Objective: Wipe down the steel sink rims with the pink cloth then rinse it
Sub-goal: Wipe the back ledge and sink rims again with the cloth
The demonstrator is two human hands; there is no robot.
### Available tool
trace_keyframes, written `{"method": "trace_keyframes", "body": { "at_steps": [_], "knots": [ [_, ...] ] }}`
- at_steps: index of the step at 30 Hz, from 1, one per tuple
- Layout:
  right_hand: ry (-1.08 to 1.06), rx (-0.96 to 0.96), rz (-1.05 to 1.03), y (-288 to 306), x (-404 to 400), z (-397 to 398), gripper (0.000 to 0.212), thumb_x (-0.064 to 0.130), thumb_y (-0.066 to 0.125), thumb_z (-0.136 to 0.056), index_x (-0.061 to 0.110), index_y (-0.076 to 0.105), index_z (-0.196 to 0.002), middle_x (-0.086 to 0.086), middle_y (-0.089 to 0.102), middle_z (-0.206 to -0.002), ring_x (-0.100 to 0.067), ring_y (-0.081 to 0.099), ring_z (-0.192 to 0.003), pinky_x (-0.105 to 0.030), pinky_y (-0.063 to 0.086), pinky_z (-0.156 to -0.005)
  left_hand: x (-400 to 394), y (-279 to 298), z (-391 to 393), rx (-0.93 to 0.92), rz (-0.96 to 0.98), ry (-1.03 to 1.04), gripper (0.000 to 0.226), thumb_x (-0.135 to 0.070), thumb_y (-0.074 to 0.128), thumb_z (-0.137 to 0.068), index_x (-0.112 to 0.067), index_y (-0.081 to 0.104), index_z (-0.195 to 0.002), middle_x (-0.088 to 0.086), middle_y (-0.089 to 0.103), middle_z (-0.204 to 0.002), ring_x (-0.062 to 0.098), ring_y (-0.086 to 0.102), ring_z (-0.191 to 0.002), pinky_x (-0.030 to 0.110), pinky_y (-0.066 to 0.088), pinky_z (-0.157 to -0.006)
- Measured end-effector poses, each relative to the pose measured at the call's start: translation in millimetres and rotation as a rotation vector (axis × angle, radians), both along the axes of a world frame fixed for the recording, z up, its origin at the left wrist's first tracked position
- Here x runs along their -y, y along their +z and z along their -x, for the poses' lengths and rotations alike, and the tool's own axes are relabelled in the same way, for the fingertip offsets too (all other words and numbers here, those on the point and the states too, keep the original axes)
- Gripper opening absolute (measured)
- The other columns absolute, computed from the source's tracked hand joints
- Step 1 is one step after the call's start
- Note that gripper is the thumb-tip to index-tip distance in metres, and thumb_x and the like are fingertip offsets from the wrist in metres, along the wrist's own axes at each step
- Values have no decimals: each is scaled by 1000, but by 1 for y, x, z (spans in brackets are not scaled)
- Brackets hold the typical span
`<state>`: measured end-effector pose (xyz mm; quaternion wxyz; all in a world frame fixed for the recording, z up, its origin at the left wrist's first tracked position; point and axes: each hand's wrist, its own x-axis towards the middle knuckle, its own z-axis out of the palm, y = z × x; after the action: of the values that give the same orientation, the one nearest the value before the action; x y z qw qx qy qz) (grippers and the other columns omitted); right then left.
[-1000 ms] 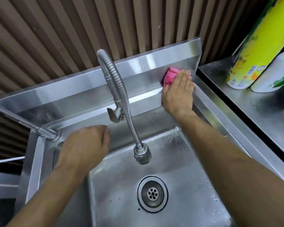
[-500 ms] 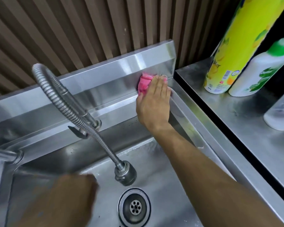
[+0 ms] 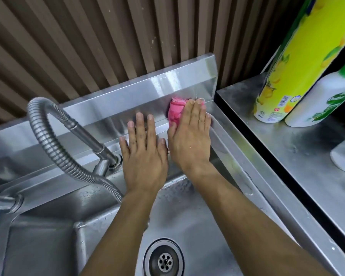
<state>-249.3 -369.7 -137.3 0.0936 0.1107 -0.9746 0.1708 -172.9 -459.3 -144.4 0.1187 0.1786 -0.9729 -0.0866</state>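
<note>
The pink cloth (image 3: pixel 175 110) lies bunched in the back right corner of the steel sink rim (image 3: pixel 245 162), against the backsplash (image 3: pixel 127 100). My right hand (image 3: pixel 189 134) presses flat on the cloth with straight fingers and covers most of it. Just left of it, my left hand (image 3: pixel 143 154) lies flat on the back rim, fingers spread and straight, holding nothing. Both forearms reach over the basin (image 3: pixel 191 226).
A flexible steel faucet hose (image 3: pixel 48 136) arches at the left over the basin. The drain (image 3: pixel 164 259) sits at the bottom centre. On the steel counter (image 3: pixel 299 156) to the right stand a yellow-green can (image 3: pixel 299 62) and a white bottle (image 3: pixel 325 100). A ribbed brown wall rises behind.
My left hand has come up from the front left of the sink and now lies flat on the back rim beside the right hand. The right hand stays on the cloth. The camera has shifted right.
</note>
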Motion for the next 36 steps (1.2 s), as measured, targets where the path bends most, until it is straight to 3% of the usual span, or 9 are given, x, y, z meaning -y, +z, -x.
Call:
{"method": "trace_keyframes", "body": {
  "at_steps": [3, 7, 11, 14, 20, 26, 30, 34, 36],
  "knots": [
    [-59, -28, 15, 6, 8, -13, 74, 38, 32, -106, -4, 8, -162, -33, 7, -167, -47, 7, -157, -54, 8, -129, 16, -9, -7, 53, 96, -129, 58, -41, 9, -108, -23, 10, -163, 0, 5, -171, 24, 2, -158, 49, 14, -128],
    [-62, -70, 0, 1, 15, -25, 71, 36, 20, -105, -10, 19, -158, -33, 21, -164, -46, 18, -155, -55, 20, -127, 21, -12, -7, 65, 144, -163, 57, -34, 17, -108, -20, 18, -163, 3, 17, -170, 28, 13, -157, 49, 20, -126],
    [-55, 64, -132, 9, 11, -8, 72, 32, 24, -108, -13, -5, -157, -35, -1, -167, -44, 1, -158, -50, 3, -130, 20, -8, -7, 52, 123, -184, 59, -39, 6, -107, -21, 17, -162, 0, 18, -169, 28, 15, -157, 47, 16, -127],
    [-111, 97, -187, 17, 2, 7, 73, 30, 28, -109, -13, -8, -156, -34, -2, -167, -45, 2, -158, -50, 4, -129, 22, -6, -10, 55, 111, -208, 60, -42, 5, -107, -22, 18, -162, -1, 17, -170, 27, 15, -158, 46, 13, -128],
    [-149, 95, -162, 21, -18, 27, 72, 26, 41, -107, -11, 6, -158, -31, 20, -166, -41, 23, -155, -47, 18, -128, 27, -9, -15, 56, 103, -224, 58, -41, 11, -109, -22, 22, -163, -1, 16, -170, 26, 12, -158, 42, 10, -128],
    [-232, 110, 104, 44, -42, 37, 54, 10, 50, -98, -2, 37, -149, -21, 53, -145, -38, 53, -131, -45, 39, -112, 23, -2, -18, 71, 52, -233, 62, -43, 7, -107, -22, 19, -163, -1, 12, -171, 25, 6, -159, 43, 7, -129],
    [-192, -61, 255, 45, -33, 27, 62, 11, 50, -99, -1, 29, -156, -23, 42, -156, -40, 42, -141, -50, 34, -119, 14, 5, -2, 30, 20, -277, 61, -34, 17, -104, -11, 33, -158, 8, 26, -168, 31, 17, -157, 43, 10, -128],
    [-191, 9, 41, 21, -7, 28, 81, 24, 48, -103, -10, -1, -159, -32, 8, -168, -43, 13, -157, -47, 14, -130, 6, 6, 24, 25, 33, -385, 58, -30, 21, -105, -10, 32, -159, 7, 28, -167, 30, 20, -156, 44, 12, -128],
    [-254, 54, -36, 16, -3, 31, 77, 26, 41, -106, -12, -1, -158, -33, 9, -167, -43, 14, -157, -47, 15, -129, 6, 3, 27, 64, 82, -435, 60, -33, 14, -106, -12, 27, -160, 5, 25, -169, 27, 18, -157, 43, 11, -129]
  ]
}}
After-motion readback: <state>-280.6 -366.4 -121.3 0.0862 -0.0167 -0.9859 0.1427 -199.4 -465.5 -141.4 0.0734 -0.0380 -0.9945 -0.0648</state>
